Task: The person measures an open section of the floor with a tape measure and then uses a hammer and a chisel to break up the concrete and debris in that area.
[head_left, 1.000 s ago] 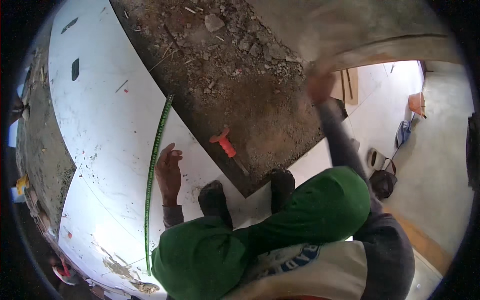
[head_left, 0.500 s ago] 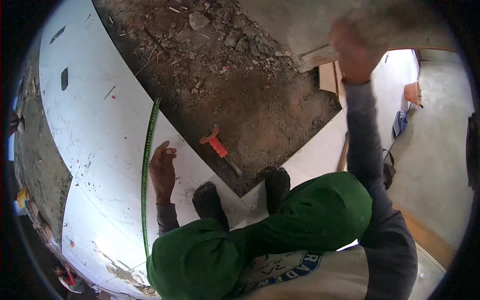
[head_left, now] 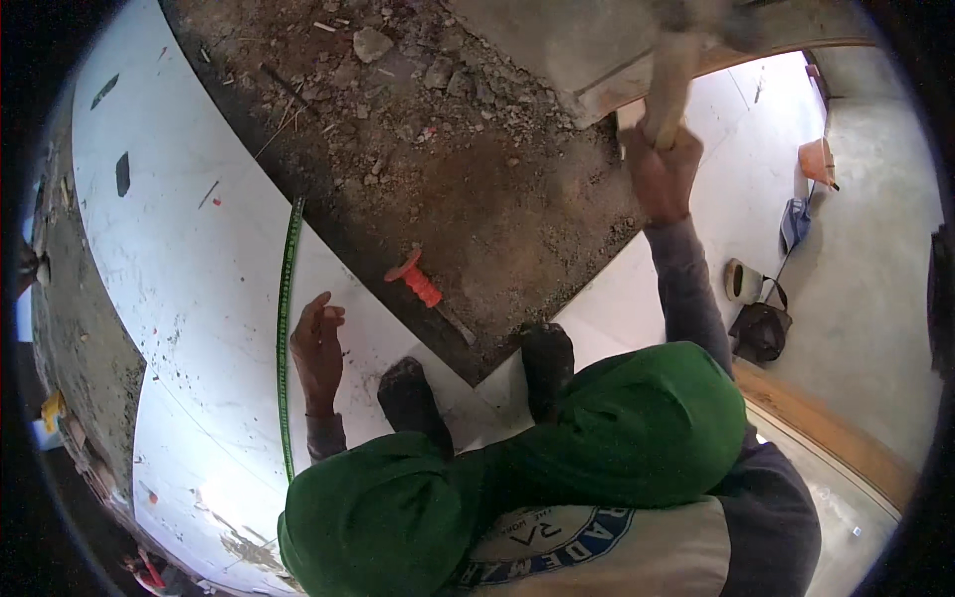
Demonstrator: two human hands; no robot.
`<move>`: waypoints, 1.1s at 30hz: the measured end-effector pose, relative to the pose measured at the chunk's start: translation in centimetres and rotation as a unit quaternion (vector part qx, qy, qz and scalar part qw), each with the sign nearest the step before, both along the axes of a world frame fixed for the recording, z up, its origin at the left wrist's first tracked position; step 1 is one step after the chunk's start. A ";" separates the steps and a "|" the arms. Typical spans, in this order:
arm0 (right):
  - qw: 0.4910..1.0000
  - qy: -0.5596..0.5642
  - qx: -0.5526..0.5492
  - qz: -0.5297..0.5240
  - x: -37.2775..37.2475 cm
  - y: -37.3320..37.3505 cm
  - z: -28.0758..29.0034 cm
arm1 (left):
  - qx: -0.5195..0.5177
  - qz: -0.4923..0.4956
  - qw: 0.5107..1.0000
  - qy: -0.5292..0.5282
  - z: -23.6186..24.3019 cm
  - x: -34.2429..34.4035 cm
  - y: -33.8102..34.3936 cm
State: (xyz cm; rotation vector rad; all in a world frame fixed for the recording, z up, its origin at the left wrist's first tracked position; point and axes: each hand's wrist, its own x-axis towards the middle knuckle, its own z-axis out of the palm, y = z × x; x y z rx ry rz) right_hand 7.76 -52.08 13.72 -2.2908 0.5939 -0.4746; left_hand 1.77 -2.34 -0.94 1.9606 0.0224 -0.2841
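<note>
My right hand (head_left: 665,169) grips the wooden handle (head_left: 672,92) of a hammer-like tool at the upper right, its head blurred against the concrete. My left hand (head_left: 317,353), fingers loosely curled and apart, holds nothing on the white tile (head_left: 208,275), just right of a green measuring tape (head_left: 286,298). A chisel with a red grip and hand guard (head_left: 423,287) lies on the dirt patch (head_left: 497,209) beyond my dark-socked feet (head_left: 545,368).
Broken concrete (head_left: 371,46) lies at the top. On the right are a shoe (head_left: 736,282), dark bag (head_left: 761,334), blue object (head_left: 795,224), orange container (head_left: 816,161) and wooden board (head_left: 826,418). Another person (head_left: 144,575) is partly visible at bottom left.
My right hand swung up and right, then came back down and left; the wooden handle now shows clearly in it. My left hand stays beside the tape.
</note>
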 end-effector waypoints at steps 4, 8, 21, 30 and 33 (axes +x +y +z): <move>0.995 -0.098 -0.029 0.017 1.0 -2.9 -6.5 | -0.084 0.035 0.996 -0.011 3.2 2.6 -3.1; 0.939 0.276 -0.205 0.019 -6.2 -7.7 -19.1 | -0.090 0.026 0.993 -0.064 4.2 2.4 -4.3; 0.935 -0.148 -0.170 0.274 14.2 0.3 9.4 | 0.072 0.008 0.987 0.141 0.5 3.4 -4.9; 0.959 0.104 -0.239 0.112 16.2 -3.4 -16.1 | 0.057 0.040 0.990 0.126 -1.2 5.3 -6.0; 0.983 0.138 -0.099 0.066 15.9 -3.2 -16.2 | 0.093 0.035 0.981 0.168 -2.3 5.0 -5.8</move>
